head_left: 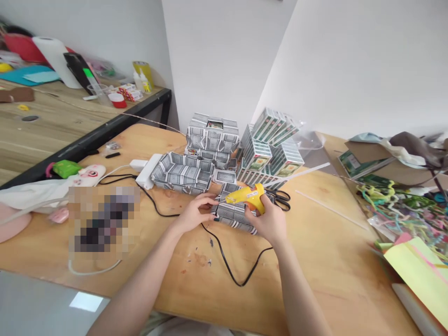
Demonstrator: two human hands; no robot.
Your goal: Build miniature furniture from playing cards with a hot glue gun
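Note:
My right hand (271,219) is closed round a yellow hot glue gun (245,195), its nozzle pointing left, with a white glue stick (306,172) jutting from its back. Beneath the gun lies a boxy piece made of patterned playing cards (236,214). My left hand (196,214) grips the left end of this piece between thumb and fingers, close to the nozzle. Behind it stand an open card tray (182,173) and a taller card structure (213,135). Black-handled scissors (282,199) rest just right of the piece, partly hidden by the gun.
Stacked card packs (257,156) stand at the back near the wall. Left of the tray is a white power strip (149,171), and a black cord (241,283) loops across the front. Another glue stick (331,210) lies right. Colourful pipe cleaners (406,210) crowd the right side.

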